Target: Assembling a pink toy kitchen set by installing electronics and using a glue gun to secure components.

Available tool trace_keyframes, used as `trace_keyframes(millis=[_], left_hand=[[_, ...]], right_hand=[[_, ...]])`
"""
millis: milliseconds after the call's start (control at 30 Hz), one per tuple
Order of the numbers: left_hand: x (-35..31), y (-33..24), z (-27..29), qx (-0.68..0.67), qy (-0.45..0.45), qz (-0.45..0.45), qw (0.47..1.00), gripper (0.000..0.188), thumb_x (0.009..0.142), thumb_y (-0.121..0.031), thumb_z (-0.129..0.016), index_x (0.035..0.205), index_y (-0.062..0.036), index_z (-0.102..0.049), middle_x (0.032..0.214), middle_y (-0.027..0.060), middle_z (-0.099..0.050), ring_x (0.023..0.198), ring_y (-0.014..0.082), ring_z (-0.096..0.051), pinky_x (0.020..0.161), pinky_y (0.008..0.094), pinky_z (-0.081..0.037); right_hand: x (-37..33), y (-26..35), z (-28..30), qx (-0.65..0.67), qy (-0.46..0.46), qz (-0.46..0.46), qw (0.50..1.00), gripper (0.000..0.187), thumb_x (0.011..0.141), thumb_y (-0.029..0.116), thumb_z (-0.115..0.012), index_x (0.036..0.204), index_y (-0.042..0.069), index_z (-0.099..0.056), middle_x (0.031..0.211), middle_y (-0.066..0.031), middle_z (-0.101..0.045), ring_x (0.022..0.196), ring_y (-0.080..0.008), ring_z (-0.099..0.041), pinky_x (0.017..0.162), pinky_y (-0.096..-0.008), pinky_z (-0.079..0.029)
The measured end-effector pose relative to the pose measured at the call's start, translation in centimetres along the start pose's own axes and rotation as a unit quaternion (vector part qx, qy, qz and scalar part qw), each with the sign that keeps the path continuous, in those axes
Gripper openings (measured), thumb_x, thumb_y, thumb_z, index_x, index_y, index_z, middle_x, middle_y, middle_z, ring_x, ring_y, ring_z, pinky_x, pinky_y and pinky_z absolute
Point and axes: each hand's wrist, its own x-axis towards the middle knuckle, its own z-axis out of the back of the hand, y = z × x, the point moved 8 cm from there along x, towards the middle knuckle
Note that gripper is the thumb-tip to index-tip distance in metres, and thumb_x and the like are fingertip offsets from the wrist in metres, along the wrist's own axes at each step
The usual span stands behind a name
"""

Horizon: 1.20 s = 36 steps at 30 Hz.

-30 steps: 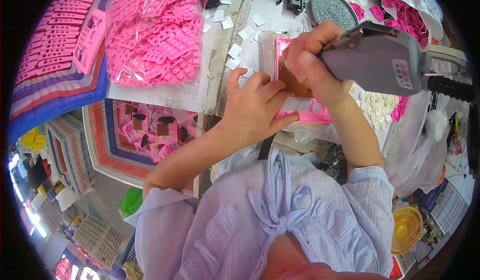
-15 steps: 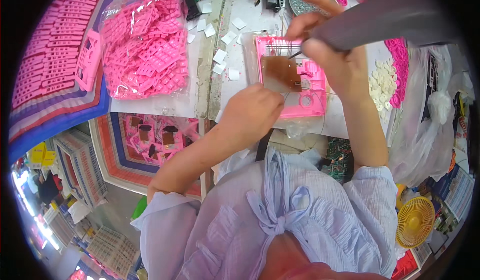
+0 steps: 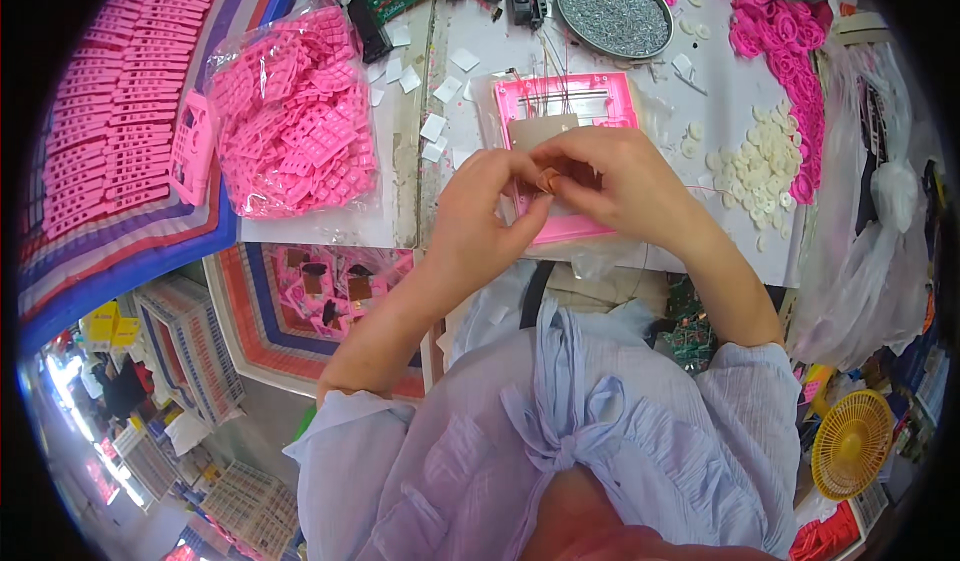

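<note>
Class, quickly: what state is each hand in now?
Left hand: curled; anything held cannot be told.
Right hand: also curled; anything held cannot be told.

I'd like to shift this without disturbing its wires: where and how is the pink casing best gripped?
Probably by the right wall of the pink casing, near its far corner, coming from the far right. That straight outer edge is exposed there, while the left hand and right hand cover much of the near half and thin wires cross the far edge.
</note>
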Motion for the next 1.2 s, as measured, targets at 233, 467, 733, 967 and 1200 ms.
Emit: trace_keyframes(millis=[233, 467, 733, 967, 1200], left_hand=[[0.5, -0.4, -0.4, 0.137, -0.006, -0.122, 0.983, 0.019, 0.078, -0.010, -0.074, 0.095, -0.0079, -0.066, 0.090, 0.0040, -0.066, 0.082, 0.0249, -0.060, 0.076, 0.0371, -0.042], [0.4, -0.7, -1.3, 0.190, -0.030, -0.119, 0.974, 0.015, 0.078, -0.008, -0.068, 0.091, -0.0092, -0.063, 0.087, 0.0019, -0.063, 0.082, 0.0213, -0.058, 0.079, 0.0377, -0.032], [0.4, -0.6, -0.6, 0.176, -0.007, -0.095, 0.980, 0.015, 0.075, -0.008, -0.069, 0.088, -0.0114, -0.062, 0.084, -0.0003, -0.064, 0.083, 0.0205, -0.059, 0.081, 0.0390, -0.032], [0.2, -0.5, -0.1, 0.160, -0.036, -0.084, 0.983, 0.013, 0.076, -0.014, -0.073, 0.084, -0.0132, -0.062, 0.081, -0.0024, -0.063, 0.082, 0.0191, -0.058, 0.081, 0.0411, -0.029], [0.2, -0.4, -0.1, 0.157, -0.033, -0.079, 0.984, 0.014, 0.075, -0.011, -0.073, 0.085, -0.0134, -0.063, 0.082, -0.0024, -0.064, 0.083, 0.0192, -0.059, 0.081, 0.0415, -0.029]], right_hand=[[-1.5, -2.9, -0.2, 0.073, -0.019, -0.136, 0.988, 0.012, 0.089, 0.006, -0.069, 0.099, 0.000, -0.071, 0.084, -0.0026, -0.070, 0.068, -0.0062, -0.059, 0.059, -0.0236, -0.047], [-1.6, -3.6, -0.6, 0.167, -0.030, -0.177, 0.969, 0.014, 0.090, 0.011, -0.071, 0.100, 0.002, -0.069, 0.076, -0.0002, -0.066, 0.064, -0.0047, -0.054, 0.059, -0.0231, -0.044], [-1.7, -3.9, -0.5, 0.200, -0.045, -0.200, 0.958, 0.014, 0.089, 0.008, -0.070, 0.102, 0.002, -0.068, 0.079, 0.0018, -0.066, 0.068, -0.0028, -0.055, 0.061, -0.0210, -0.044], [-1.6, -3.6, -0.6, 0.217, -0.047, -0.188, 0.957, 0.012, 0.089, 0.006, -0.070, 0.099, 0.001, -0.067, 0.080, 0.0014, -0.066, 0.071, -0.0031, -0.057, 0.062, -0.0213, -0.045], [-1.5, -3.7, -0.7, 0.189, -0.048, -0.178, 0.965, 0.011, 0.088, 0.006, -0.071, 0.098, 0.002, -0.067, 0.078, 0.0018, -0.065, 0.070, -0.0038, -0.056, 0.061, -0.0221, -0.044]])
